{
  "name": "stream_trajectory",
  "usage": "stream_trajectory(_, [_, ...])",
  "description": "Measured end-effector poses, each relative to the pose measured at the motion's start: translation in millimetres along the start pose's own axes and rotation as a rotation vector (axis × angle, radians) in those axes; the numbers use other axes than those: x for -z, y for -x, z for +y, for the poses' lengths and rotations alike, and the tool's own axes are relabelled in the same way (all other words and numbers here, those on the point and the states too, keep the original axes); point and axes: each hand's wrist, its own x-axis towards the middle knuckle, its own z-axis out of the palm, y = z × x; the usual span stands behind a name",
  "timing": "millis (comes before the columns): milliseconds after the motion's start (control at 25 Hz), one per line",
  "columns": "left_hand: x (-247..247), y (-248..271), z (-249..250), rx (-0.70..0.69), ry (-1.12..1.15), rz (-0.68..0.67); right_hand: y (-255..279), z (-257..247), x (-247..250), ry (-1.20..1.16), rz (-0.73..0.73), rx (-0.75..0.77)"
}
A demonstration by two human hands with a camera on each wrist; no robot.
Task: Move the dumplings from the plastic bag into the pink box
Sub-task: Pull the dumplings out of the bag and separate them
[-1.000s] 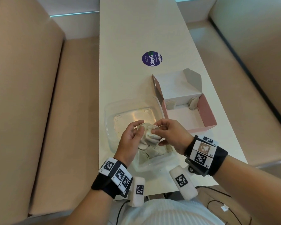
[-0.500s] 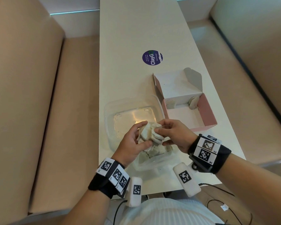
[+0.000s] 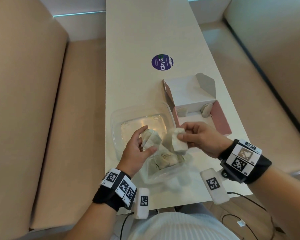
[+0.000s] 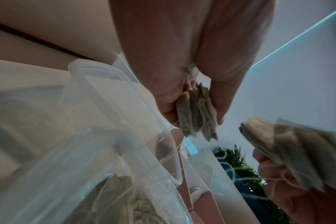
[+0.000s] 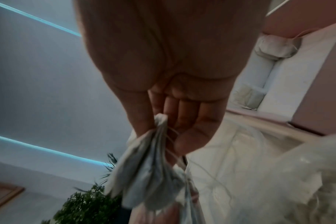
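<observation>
You have two dumplings point(image 3: 206, 110) in the pink box point(image 3: 220, 116) at your 1 o'clock, a clump pinched in each of your hands, left hand point(image 3: 137, 149) and right hand point(image 3: 197, 137), and more waiting in the plastic bag point(image 3: 164, 163) at 6 o'clock.

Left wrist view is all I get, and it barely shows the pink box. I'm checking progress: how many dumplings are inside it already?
Observer: The head view shows two dumplings in the pink box, both against its far wall, one near each far corner.
Operator: Is the right hand over the box yet?
Observer: Only just. In the head view the right hand overlaps the box's near edge, but the bunch of dumplings that its fingers pinch hangs left of the box, over the clear container.
</observation>
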Motion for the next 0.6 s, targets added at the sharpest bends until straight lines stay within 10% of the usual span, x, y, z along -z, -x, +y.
stream_trajectory(600, [-10, -7, -1, 0.115, 0.041, -0.116, 2, -5, -10, 0.444, -0.124, 0.030])
